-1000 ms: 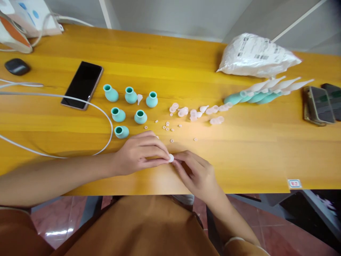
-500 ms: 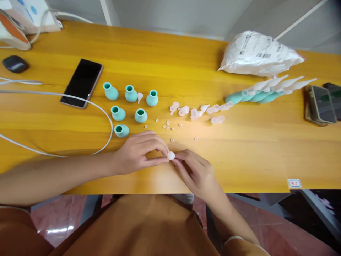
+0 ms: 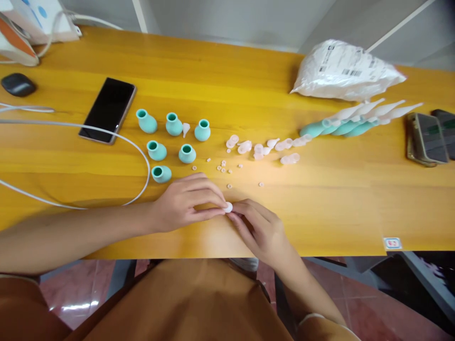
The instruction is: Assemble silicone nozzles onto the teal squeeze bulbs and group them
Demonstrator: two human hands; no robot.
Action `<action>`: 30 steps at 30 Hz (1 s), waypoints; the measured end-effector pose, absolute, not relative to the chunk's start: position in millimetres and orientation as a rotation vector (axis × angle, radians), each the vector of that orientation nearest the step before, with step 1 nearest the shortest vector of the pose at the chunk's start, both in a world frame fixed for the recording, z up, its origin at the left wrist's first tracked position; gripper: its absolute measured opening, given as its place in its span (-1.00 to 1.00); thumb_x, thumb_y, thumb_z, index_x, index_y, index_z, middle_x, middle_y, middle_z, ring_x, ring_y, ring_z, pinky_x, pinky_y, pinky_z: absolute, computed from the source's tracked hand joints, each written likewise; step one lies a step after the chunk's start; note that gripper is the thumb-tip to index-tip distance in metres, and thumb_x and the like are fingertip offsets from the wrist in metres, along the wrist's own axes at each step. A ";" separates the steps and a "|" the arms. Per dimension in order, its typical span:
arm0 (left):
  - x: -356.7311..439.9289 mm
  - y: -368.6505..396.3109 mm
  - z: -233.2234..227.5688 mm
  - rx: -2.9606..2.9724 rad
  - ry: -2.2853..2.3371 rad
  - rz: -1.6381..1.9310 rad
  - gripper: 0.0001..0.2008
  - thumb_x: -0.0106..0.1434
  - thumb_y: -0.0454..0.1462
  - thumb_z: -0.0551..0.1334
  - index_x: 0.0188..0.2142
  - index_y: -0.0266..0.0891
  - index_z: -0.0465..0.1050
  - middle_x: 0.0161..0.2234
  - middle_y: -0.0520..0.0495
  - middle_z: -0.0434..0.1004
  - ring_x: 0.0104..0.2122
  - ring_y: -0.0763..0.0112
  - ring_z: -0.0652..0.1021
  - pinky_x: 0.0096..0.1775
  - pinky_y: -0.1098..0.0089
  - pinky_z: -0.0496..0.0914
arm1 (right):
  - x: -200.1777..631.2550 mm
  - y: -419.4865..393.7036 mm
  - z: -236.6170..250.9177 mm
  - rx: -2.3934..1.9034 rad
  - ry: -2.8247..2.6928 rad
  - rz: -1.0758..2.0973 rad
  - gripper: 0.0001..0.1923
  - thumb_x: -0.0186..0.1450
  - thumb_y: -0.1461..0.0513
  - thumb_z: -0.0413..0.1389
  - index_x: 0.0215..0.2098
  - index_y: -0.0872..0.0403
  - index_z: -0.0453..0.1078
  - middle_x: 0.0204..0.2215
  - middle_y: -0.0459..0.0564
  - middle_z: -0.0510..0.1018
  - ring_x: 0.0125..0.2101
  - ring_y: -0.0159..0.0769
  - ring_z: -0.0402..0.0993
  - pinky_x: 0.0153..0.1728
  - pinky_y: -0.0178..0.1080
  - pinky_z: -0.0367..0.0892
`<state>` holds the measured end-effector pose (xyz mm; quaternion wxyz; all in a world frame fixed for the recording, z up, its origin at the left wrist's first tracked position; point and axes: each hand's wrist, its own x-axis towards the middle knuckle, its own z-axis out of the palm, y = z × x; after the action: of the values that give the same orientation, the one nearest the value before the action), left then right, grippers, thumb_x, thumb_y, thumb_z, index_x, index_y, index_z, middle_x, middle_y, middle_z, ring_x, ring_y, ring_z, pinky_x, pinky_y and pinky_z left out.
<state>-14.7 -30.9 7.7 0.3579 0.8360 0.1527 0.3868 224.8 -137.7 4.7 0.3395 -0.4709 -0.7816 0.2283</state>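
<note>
Between my two hands, low over the front part of the table, is a small round white plastic piece [image 3: 228,207]. My left hand [image 3: 190,201] pinches it from the left with thumb and fingertips. From the other side my right hand [image 3: 261,229] closes thumb and forefinger at its edge; whether another small part sits in those fingertips is hidden. Beyond the hands lie several tiny pale rings [image 3: 223,169]. Translucent pinkish-white cup-like pieces [image 3: 244,147] and small white nozzle tips [image 3: 273,143] form a loose row behind them. Several open-necked teal rubber bulbs [image 3: 187,154] stand to the left.
A wooden table [image 3: 337,203] carries a black phone [image 3: 108,110], a white cable [image 3: 144,158] and a mouse [image 3: 18,84] at left. Teal bulbs with long white nozzles [image 3: 355,116] lie at right, before a white plastic bag [image 3: 344,71]. More phones [image 3: 428,137] are far right.
The white piece has turned slightly between my fingertips, and my left fingers now cover more of its left side. Both hands stay in nearly the same place.
</note>
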 end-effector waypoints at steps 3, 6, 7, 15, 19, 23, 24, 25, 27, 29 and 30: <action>-14.9 -30.3 8.5 2.152 0.394 0.989 -0.93 0.51 -0.32 0.47 -0.06 -0.14 0.69 -0.14 -0.06 0.82 -0.18 0.33 0.72 -0.03 0.28 0.63 | 224.9 -137.3 4.9 -1.224 -2.038 0.592 -0.78 0.60 0.38 0.16 0.13 0.02 0.47 -0.15 0.07 0.71 -0.20 -0.19 0.66 -0.18 -0.13 0.60; -15.0 -30.3 8.6 2.152 0.388 0.988 -0.94 0.51 -0.31 0.46 -0.06 -0.13 0.69 -0.15 -0.05 0.82 -0.20 0.35 0.72 -0.02 0.27 0.63 | 225.2 -137.2 5.0 -1.224 -2.040 0.588 -0.78 0.60 0.38 0.16 0.13 0.01 0.47 -0.16 0.07 0.71 -0.20 -0.19 0.65 -0.18 -0.12 0.60; -15.0 -30.4 8.5 2.153 0.388 0.989 -0.93 0.51 -0.32 0.47 -0.05 -0.14 0.69 -0.14 -0.05 0.82 -0.19 0.34 0.72 0.00 0.27 0.63 | 225.3 -137.4 4.9 -1.224 -2.039 0.589 -0.78 0.59 0.38 0.17 0.13 0.02 0.46 -0.15 0.07 0.71 -0.20 -0.19 0.65 -0.19 -0.12 0.60; -16.1 -32.1 6.2 2.228 0.402 0.922 -0.89 0.55 -0.29 0.42 0.03 -0.14 0.62 -0.11 -0.07 0.78 -0.14 0.31 0.70 0.02 0.26 0.61 | 223.7 -138.8 4.2 -1.237 -2.039 0.607 -0.80 0.59 0.37 0.17 0.11 0.00 0.47 -0.16 0.05 0.69 -0.21 -0.18 0.64 -0.20 -0.13 0.58; -16.9 -35.2 4.2 2.289 0.467 0.926 -0.75 0.52 -0.27 0.40 0.12 -0.20 0.47 -0.06 -0.15 0.73 -0.06 0.19 0.69 0.05 0.17 0.59 | 221.2 -137.0 2.6 -1.317 -2.010 0.554 -0.88 0.59 0.33 0.20 0.04 0.01 0.48 -0.28 -0.02 0.61 -0.33 -0.26 0.56 -0.29 -0.19 0.50; -16.2 -37.7 3.0 2.454 0.431 0.881 -0.74 0.51 -0.36 0.33 0.15 -0.26 0.46 -0.02 -0.21 0.70 -0.02 0.14 0.65 0.09 0.14 0.59 | 219.4 -134.3 -1.1 -1.385 -2.014 0.454 -0.94 0.59 0.30 0.23 0.00 0.03 0.50 -0.32 -0.05 0.57 -0.36 -0.29 0.54 -0.31 -0.22 0.49; -15.9 -38.2 2.5 2.520 0.442 0.838 -0.73 0.53 -0.35 0.32 0.18 -0.27 0.47 0.02 -0.24 0.70 0.00 0.12 0.64 0.11 0.13 0.58 | 219.0 -133.7 -2.4 -1.394 -2.024 0.422 -0.96 0.59 0.30 0.23 -0.02 0.03 0.50 -0.32 -0.04 0.58 -0.34 -0.28 0.55 -0.29 -0.21 0.50; -15.7 -38.6 1.8 2.583 0.455 0.798 -0.72 0.55 -0.33 0.31 0.21 -0.28 0.48 0.06 -0.25 0.71 0.02 0.09 0.63 0.12 0.11 0.58 | 218.7 -133.1 -3.7 -1.402 -2.032 0.394 -0.97 0.59 0.29 0.24 -0.04 0.02 0.51 -0.32 -0.04 0.59 -0.33 -0.27 0.57 -0.27 -0.21 0.51; -15.4 -39.6 -0.5 2.669 0.472 0.739 -0.72 0.60 -0.29 0.29 0.24 -0.28 0.51 0.07 -0.23 0.72 0.01 0.08 0.61 0.09 0.11 0.57 | 217.9 -132.2 -6.5 -1.413 -2.040 0.356 -0.94 0.60 0.26 0.24 -0.10 0.02 0.52 -0.33 -0.03 0.60 -0.33 -0.26 0.57 -0.28 -0.21 0.50; -15.6 -40.5 -3.1 2.702 0.476 0.725 -0.77 0.63 -0.29 0.27 0.20 -0.27 0.56 0.01 -0.18 0.74 -0.04 0.12 0.60 0.02 0.15 0.55 | 217.0 -131.6 -7.9 -1.424 -2.035 0.344 -0.90 0.60 0.23 0.24 -0.14 0.02 0.52 -0.34 -0.03 0.60 -0.34 -0.26 0.57 -0.30 -0.20 0.50; -15.9 -40.9 -4.2 2.707 0.481 0.726 -0.78 0.64 -0.30 0.25 0.18 -0.26 0.58 -0.03 -0.16 0.74 -0.07 0.14 0.59 0.00 0.17 0.54 | 217.0 -131.3 -7.5 -1.427 -2.029 0.349 -0.89 0.60 0.22 0.24 -0.13 0.02 0.53 -0.34 -0.04 0.60 -0.35 -0.26 0.56 -0.30 -0.20 0.50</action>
<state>-15.9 -40.9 -4.2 0.1485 0.9413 0.1674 0.2526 217.0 -131.3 -7.5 0.3131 -0.5409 -0.7694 0.1322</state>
